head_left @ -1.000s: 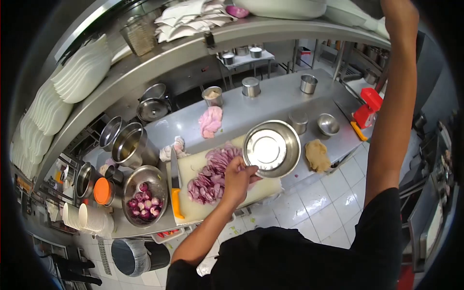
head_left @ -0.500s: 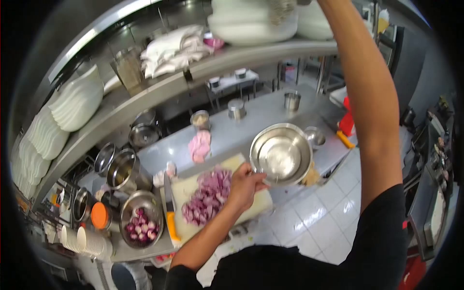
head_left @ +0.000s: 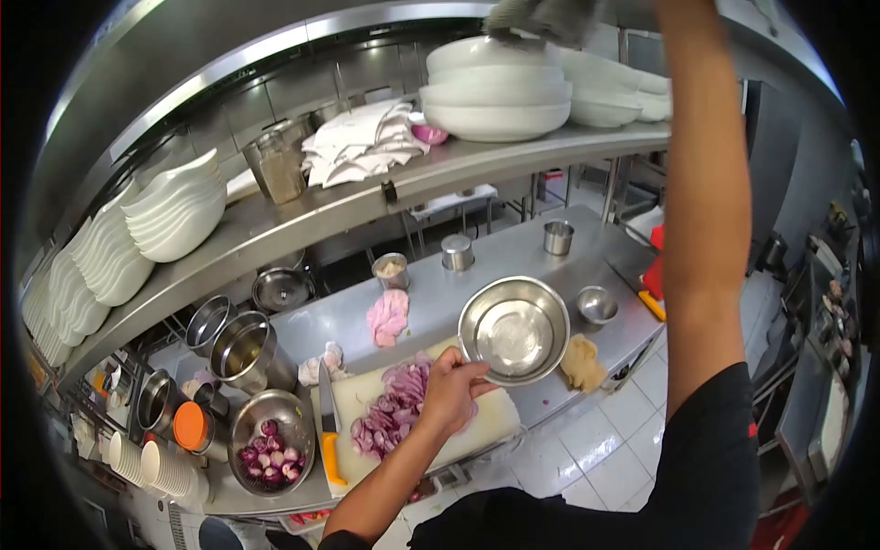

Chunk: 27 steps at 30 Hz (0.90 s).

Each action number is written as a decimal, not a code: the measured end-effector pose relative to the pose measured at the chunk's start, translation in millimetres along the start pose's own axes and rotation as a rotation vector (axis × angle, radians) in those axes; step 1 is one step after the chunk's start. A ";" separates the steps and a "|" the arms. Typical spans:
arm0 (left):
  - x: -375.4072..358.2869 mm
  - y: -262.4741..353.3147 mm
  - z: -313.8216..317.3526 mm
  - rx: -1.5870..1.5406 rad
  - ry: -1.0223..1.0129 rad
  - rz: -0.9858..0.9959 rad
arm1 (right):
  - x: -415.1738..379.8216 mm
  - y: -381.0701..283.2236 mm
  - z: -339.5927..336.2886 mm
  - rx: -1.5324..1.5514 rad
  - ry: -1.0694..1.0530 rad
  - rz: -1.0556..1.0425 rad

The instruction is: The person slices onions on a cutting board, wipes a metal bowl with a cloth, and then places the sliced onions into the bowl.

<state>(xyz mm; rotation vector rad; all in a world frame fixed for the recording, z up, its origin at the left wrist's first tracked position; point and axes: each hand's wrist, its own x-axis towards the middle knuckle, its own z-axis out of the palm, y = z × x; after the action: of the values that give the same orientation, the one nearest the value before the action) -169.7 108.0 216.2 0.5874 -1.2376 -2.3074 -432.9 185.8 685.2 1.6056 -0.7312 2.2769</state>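
Observation:
My left hand (head_left: 452,390) is closed on the rim of an empty steel bowl (head_left: 515,328), held tilted above the counter just past the cutting board (head_left: 495,420). Sliced red onions (head_left: 394,412) are heaped on the board beside this hand. A knife with a yellow handle (head_left: 332,458) lies along the board's left side. My right forearm (head_left: 706,183) reaches up past the top edge, so the hand itself is out of sight. A grey cloth (head_left: 550,20) shows at the top, over a stack of large white bowls (head_left: 495,92); what holds it is hidden.
A steel bowl of whole red onions (head_left: 269,449) stands left of the board. Behind are steel pots (head_left: 247,353), a pink cloth (head_left: 388,318) and a small steel bowl (head_left: 597,306). The overhead shelf (head_left: 367,197) carries wavy white dishes (head_left: 174,211) and folded napkins (head_left: 367,137).
The view has tilted upward, showing more of the shelf. My right hand has gone out of view at the top. The steel bowl stays in my left hand.

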 end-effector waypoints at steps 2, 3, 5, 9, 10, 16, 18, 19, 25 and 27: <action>-2.6 1.3 8.1 0.029 0.035 0.005 | -68.8 -28.7 -1.3 -0.245 0.015 -0.002; -6.4 -0.2 10.5 0.051 0.030 0.016 | -111.7 -41.5 -4.6 -0.362 0.017 0.011; -5.2 -7.8 15.3 0.055 0.028 0.041 | -211.4 -65.3 -13.7 -0.586 0.009 0.091; -9.9 -44.8 29.2 0.105 -0.025 0.187 | -404.5 -44.2 -49.2 -0.915 -0.051 0.399; -11.5 -58.8 29.5 0.155 -0.037 0.230 | -448.8 -27.6 -59.6 -0.988 -0.082 0.444; -30.1 -103.0 39.1 0.933 -0.152 0.600 | -595.4 21.3 -110.3 -0.357 0.312 0.997; -24.2 -90.8 48.2 0.875 -0.200 0.560 | -585.6 4.6 -105.1 -0.215 0.281 1.032; -10.3 -94.8 40.6 0.855 -0.194 0.506 | -587.9 -2.0 -98.3 -0.144 0.168 1.033; 16.0 -89.9 28.2 1.020 -0.089 0.181 | -545.5 -19.6 -120.6 -1.203 -1.079 0.978; 22.6 -90.5 26.0 0.684 -0.015 -0.054 | -536.3 -30.4 -113.2 -1.280 -0.695 0.834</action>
<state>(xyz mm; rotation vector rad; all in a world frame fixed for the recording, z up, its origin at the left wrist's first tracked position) -219.5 156.8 149.0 0.8275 -2.0482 -1.8896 -318.4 312.0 163.4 1.3650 -2.6384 0.7957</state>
